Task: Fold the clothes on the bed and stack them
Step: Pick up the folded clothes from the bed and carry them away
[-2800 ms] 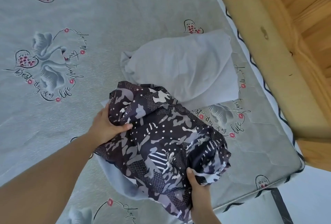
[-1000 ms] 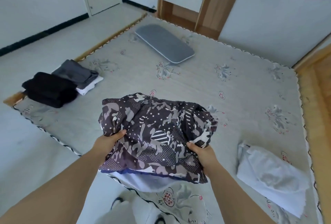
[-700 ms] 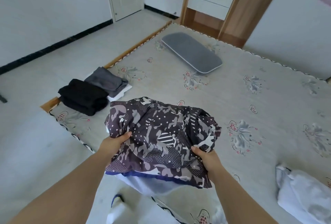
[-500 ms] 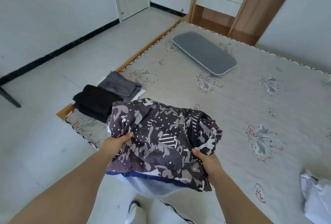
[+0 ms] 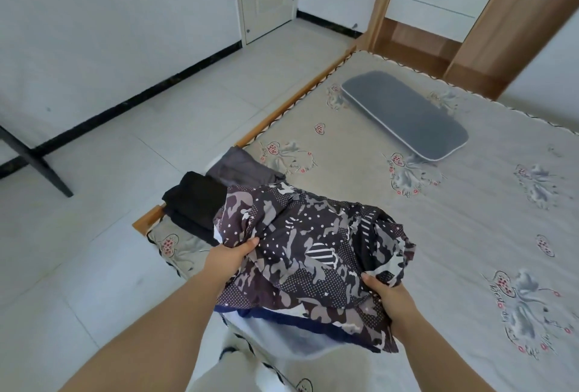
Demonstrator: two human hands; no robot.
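— Since half a second ago, what has shifted?

— Closer now to the folded stack: my view has swung left, the white garment at the bed's right edge has dropped out of sight, and the patterned bundle overlaps the black folded garment.

— How are the hands placed?

— My left hand grips the bundle's left edge, thumb on top and fingers curled beneath. My right hand pinches the near right corner, thumb pressed onto the fabric. A pale garment hangs under the bundle.

— And where does the bundle sit relative to the bed?

— Held in the air above the bed's near left corner. The black garment lies at that corner's edge; a grey folded garment rests just behind it. A grey pillow lies toward the bed's far end, near the wooden cabinet.
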